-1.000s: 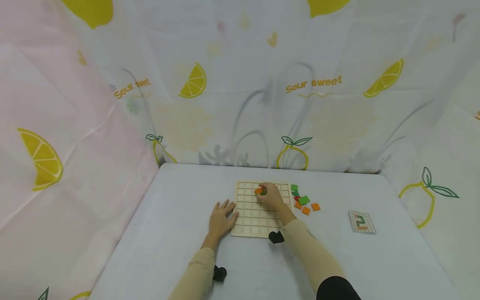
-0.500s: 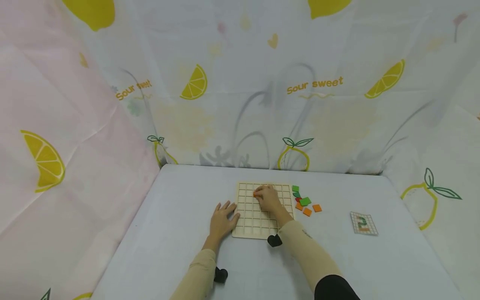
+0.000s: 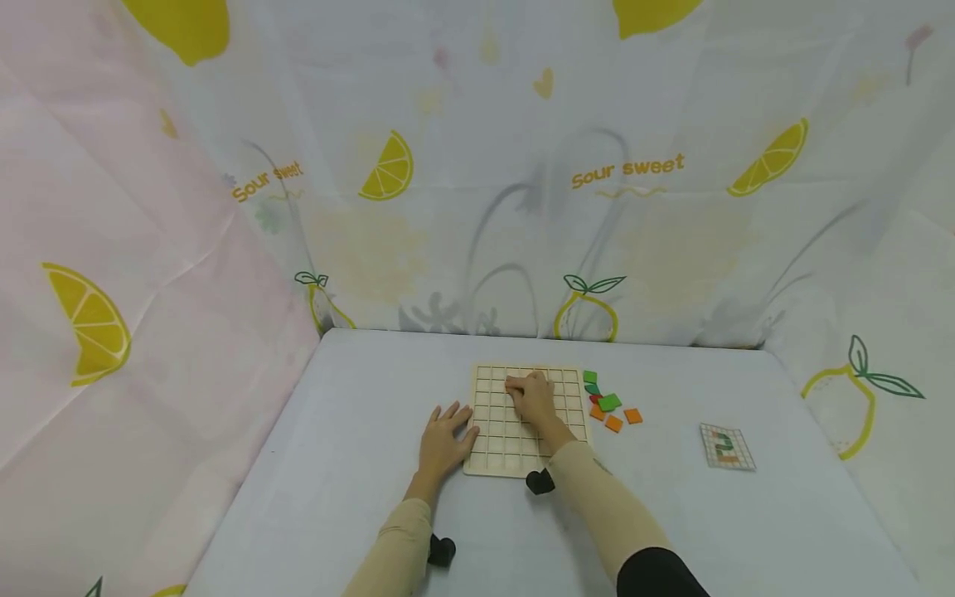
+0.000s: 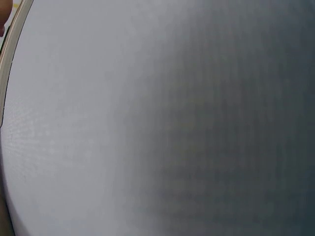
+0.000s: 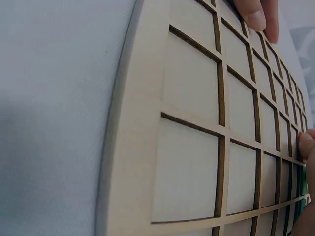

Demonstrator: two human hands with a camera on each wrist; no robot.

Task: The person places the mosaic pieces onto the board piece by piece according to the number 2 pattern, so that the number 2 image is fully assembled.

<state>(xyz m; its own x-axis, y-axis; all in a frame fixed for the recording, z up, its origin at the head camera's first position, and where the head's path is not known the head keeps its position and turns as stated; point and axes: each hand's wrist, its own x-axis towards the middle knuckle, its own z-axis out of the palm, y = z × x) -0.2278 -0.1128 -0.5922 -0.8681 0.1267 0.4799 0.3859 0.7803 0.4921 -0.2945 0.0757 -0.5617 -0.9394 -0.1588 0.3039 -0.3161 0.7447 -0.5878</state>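
Note:
A wooden grid board lies on the white table, its square recesses edged with thin strips. Over its upper middle, my right hand pinches a small orange tile, mostly hidden by the fingers. In the right wrist view, only a sliver of orange shows at the fingertips of the right hand, and some green appears just below it. My left hand rests with spread fingers against the board's left edge. A few left-hand fingers reach over the board there too.
Right of the board lie loose pieces: green tiles, orange tiles and a red piece. Farther right is a pattern card with a grid and coloured figure. Printed cloth walls enclose the table.
My right hand has lowered the orange tile toward the board and shifted slightly; the tile is now largely covered by the fingers. The left hand stays at the board's edge.

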